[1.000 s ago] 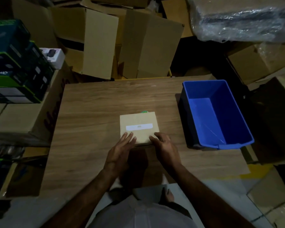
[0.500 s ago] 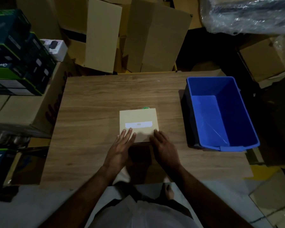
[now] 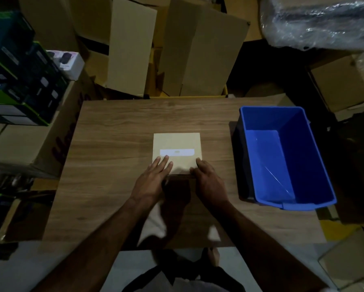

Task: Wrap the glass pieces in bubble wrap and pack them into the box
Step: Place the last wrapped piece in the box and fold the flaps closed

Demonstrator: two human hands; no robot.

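Both of your hands rest on the near edge of the small cardboard box [image 3: 176, 152], which lies flat at the middle of the wooden table [image 3: 113, 144]. Your left hand [image 3: 151, 180] lies with its fingers straight and spread flat on the lid, near the box's near-left corner; it presses and grasps nothing. Your right hand [image 3: 206, 180] sits at the near-right corner with its fingers bent over the edge; whether they pinch the lid or only bear on it cannot be told at this light level. This two-handed placement probably steadies the box or readies its lid for opening. The white label [image 3: 176, 152] on the lid faces up, just beyond your fingertips.

Further right, well apart from the box, stands the blue plastic bin [image 3: 311, 144], nothing visible inside it. No glass pieces and no loose bubble wrap show on the table. Beyond the table's far edge, upright cardboard cartons [image 3: 197, 55] stand.
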